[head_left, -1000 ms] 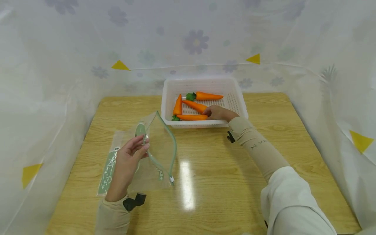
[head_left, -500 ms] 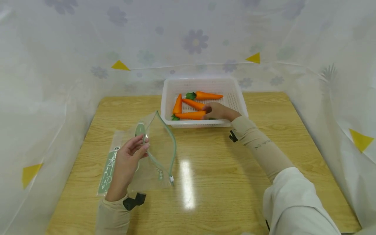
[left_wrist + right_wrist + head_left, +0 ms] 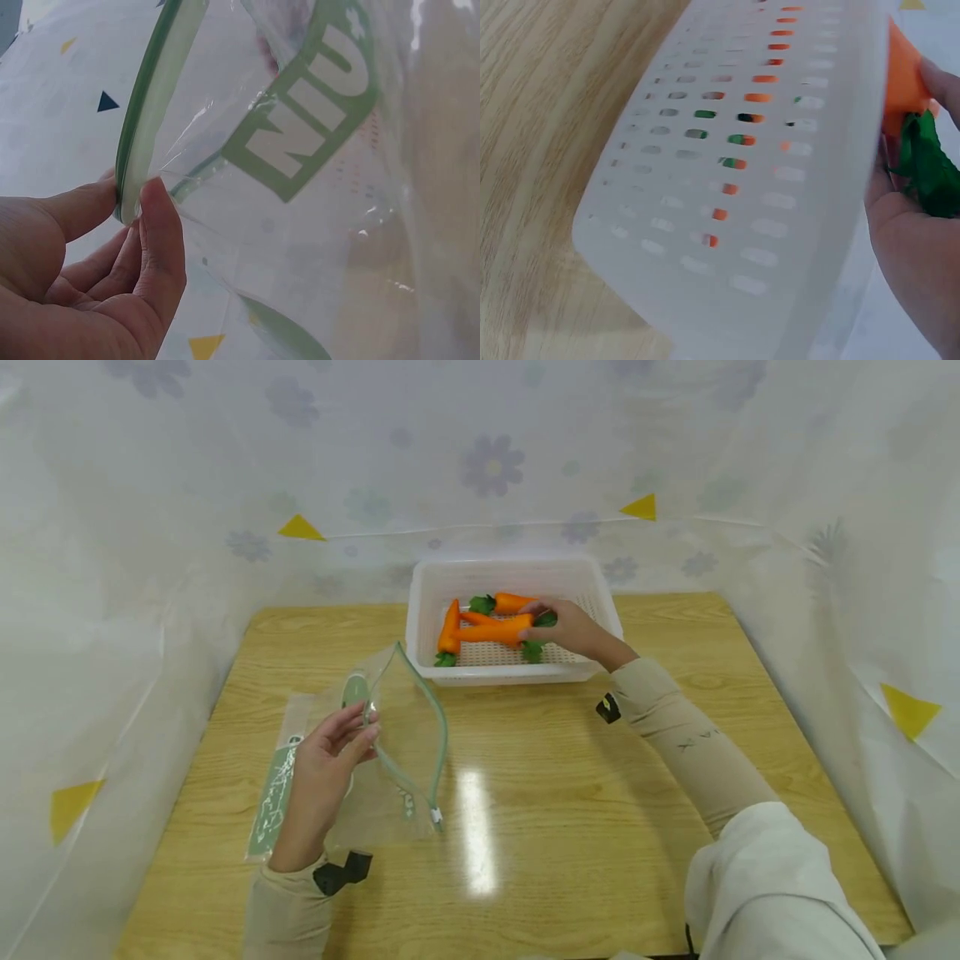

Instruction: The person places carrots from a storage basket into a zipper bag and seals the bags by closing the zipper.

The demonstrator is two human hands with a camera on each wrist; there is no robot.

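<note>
Wooden table, right hand gripping carrot

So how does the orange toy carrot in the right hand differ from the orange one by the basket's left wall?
The orange toy carrot with green leaves in the right hand is lifted and lies crosswise; the orange carrot by the left wall rests on the floor of the white perforated plastic basket, pointing away. The held one's leaves sit at the right, the other's at the near end. Both look alike in colour and shape.
</note>
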